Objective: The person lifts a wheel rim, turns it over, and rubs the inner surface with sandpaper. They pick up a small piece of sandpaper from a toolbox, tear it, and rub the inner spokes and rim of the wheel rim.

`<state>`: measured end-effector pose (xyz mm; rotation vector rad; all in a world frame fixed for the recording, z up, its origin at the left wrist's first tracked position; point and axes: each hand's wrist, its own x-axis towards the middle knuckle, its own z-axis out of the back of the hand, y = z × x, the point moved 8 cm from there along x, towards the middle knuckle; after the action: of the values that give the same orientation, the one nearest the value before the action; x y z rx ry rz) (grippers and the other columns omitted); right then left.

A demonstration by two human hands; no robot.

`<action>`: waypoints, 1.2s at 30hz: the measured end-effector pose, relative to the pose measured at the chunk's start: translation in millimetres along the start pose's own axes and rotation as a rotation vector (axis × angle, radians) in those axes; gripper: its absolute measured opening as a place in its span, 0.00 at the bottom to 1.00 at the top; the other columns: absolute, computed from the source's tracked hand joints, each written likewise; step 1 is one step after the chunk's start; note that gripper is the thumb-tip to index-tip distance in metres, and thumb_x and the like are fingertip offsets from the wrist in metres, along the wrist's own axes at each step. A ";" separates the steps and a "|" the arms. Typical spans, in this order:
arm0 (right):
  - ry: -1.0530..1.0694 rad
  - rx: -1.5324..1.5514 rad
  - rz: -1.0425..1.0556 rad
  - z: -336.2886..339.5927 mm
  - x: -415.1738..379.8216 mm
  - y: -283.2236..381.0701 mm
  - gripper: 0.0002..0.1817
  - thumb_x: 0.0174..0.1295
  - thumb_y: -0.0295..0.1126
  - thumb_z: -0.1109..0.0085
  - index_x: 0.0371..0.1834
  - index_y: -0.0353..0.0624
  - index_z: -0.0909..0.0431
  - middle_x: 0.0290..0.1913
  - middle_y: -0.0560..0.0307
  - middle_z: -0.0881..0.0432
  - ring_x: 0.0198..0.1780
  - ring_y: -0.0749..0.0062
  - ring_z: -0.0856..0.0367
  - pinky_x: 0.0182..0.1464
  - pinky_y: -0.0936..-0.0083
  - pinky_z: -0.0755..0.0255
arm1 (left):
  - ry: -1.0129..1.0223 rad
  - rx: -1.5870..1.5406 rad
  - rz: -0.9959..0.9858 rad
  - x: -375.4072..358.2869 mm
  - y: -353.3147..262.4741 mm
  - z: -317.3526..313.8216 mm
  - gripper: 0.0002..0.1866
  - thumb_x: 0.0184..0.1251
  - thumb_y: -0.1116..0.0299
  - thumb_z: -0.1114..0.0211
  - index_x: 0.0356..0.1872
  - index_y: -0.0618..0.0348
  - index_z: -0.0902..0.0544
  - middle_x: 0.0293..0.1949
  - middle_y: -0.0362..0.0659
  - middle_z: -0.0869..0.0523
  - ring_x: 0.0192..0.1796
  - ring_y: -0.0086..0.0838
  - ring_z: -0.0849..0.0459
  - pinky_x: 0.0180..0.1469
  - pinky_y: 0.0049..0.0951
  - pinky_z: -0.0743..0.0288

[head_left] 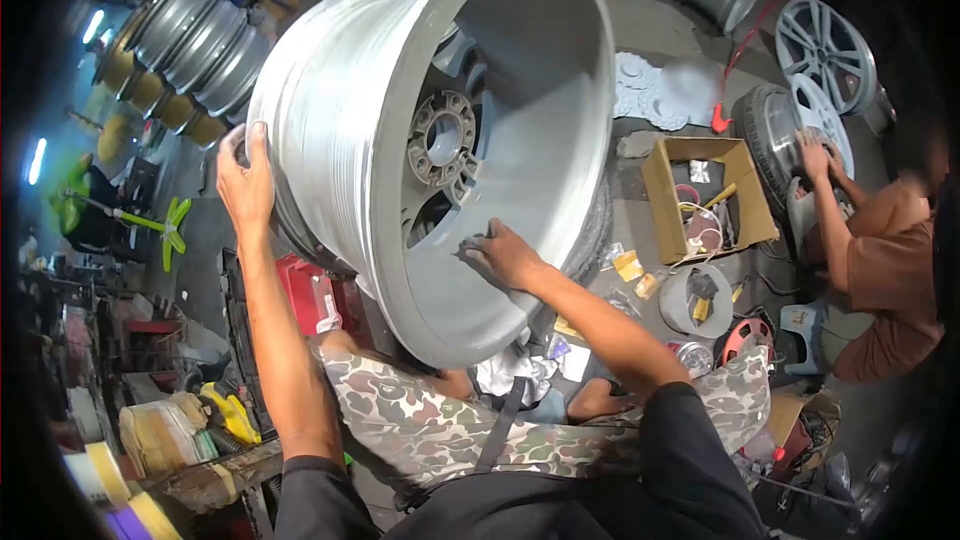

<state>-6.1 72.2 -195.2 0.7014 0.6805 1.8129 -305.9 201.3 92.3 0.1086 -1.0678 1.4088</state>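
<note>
A large silver-grey wheel rim (320, 130) stands tilted in front of me, its open barrel facing right and towards me. My left hand (247, 180) grips the wheel's far-left edge, fingers curled over the lip. Inside the barrel, my right hand (508, 256) presses a small dark grey piece of what looks like sandpaper (468, 248) against the lower inner wall. The hub and spokes show deep in the barrel. Beneath the wheel, its support is mostly hidden.
An open cardboard box (657, 190) of tools and a round grey tub (672, 312) stand at right. A co-worker (885, 260) sits beyond, hands at a tyred wheel (772, 140). Stacked rims (205, 45) and a green fan (172, 228) are at left; a red box (305, 290) sits below.
</note>
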 end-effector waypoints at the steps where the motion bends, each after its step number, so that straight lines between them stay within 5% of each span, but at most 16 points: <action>1: 0.014 0.019 0.001 -14.1 10.3 -2.8 0.14 0.71 0.39 0.43 0.50 0.44 0.14 0.47 0.36 0.25 0.46 0.42 0.22 0.53 0.54 0.24 | 0.008 0.022 0.006 -1.2 8.2 -3.8 0.27 0.74 0.47 0.37 0.51 0.67 0.15 0.48 0.52 0.12 0.52 0.38 0.15 0.58 0.33 0.26; 3: 0.058 -0.058 0.050 -39.5 32.0 -5.3 0.15 0.71 0.39 0.44 0.52 0.44 0.14 0.47 0.36 0.24 0.50 0.42 0.21 0.56 0.56 0.24 | 0.171 -0.275 0.424 -10.1 49.8 -24.3 0.32 0.77 0.42 0.43 0.47 0.72 0.15 0.41 0.47 0.12 0.46 0.30 0.18 0.54 0.30 0.27; 6: -0.026 -0.057 -0.008 -53.0 49.1 -17.2 0.14 0.69 0.36 0.43 0.48 0.40 0.15 0.48 0.34 0.22 0.51 0.43 0.19 0.55 0.57 0.23 | 0.077 -0.296 0.344 -15.0 23.4 -20.6 0.35 0.79 0.42 0.45 0.45 0.75 0.15 0.38 0.43 0.13 0.43 0.26 0.22 0.52 0.28 0.28; 12: 0.149 -0.027 -0.048 -77.1 51.1 6.0 0.14 0.68 0.34 0.45 0.34 0.33 0.17 0.53 0.28 0.21 0.45 0.42 0.15 0.49 0.53 0.20 | 0.042 -0.320 0.311 -16.1 22.7 -21.7 0.34 0.80 0.45 0.45 0.53 0.76 0.17 0.44 0.46 0.12 0.46 0.27 0.19 0.55 0.28 0.27; 16: 0.015 -0.076 -0.177 -87.3 65.4 -20.5 0.17 0.68 0.36 0.46 0.31 0.33 0.17 0.48 0.35 0.16 0.39 0.43 0.14 0.45 0.52 0.19 | 0.069 -0.355 0.331 -20.6 22.5 -20.9 0.32 0.80 0.47 0.44 0.54 0.76 0.17 0.45 0.47 0.12 0.47 0.27 0.19 0.56 0.29 0.27; 17: -0.061 -0.163 -0.008 -82.2 55.7 -5.8 0.17 0.69 0.35 0.49 0.30 0.32 0.18 0.41 0.37 0.14 0.36 0.43 0.14 0.43 0.52 0.19 | 0.067 -0.356 0.329 -18.2 22.0 -20.4 0.32 0.80 0.47 0.44 0.54 0.76 0.17 0.45 0.47 0.12 0.47 0.27 0.19 0.56 0.29 0.27; 20: -0.081 -0.085 0.063 -68.9 47.5 6.0 0.17 0.68 0.35 0.49 0.30 0.32 0.18 0.38 0.36 0.14 0.36 0.43 0.14 0.42 0.53 0.19 | 0.071 -0.352 0.316 -21.2 20.0 -22.1 0.33 0.80 0.46 0.45 0.54 0.76 0.17 0.45 0.46 0.12 0.48 0.26 0.20 0.56 0.28 0.28; 36: 0.011 -0.164 -0.023 -69.7 59.7 0.8 0.13 0.64 0.31 0.44 0.27 0.35 0.16 0.39 0.36 0.14 0.36 0.45 0.12 0.43 0.55 0.18 | 0.038 -0.408 0.305 -23.3 16.5 -22.8 0.30 0.79 0.46 0.42 0.43 0.72 0.15 0.35 0.39 0.15 0.38 0.22 0.25 0.45 0.26 0.29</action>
<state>-75.5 119.4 -232.4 0.5721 0.5375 1.8288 -302.8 202.6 55.9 -0.3891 -1.3595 1.4226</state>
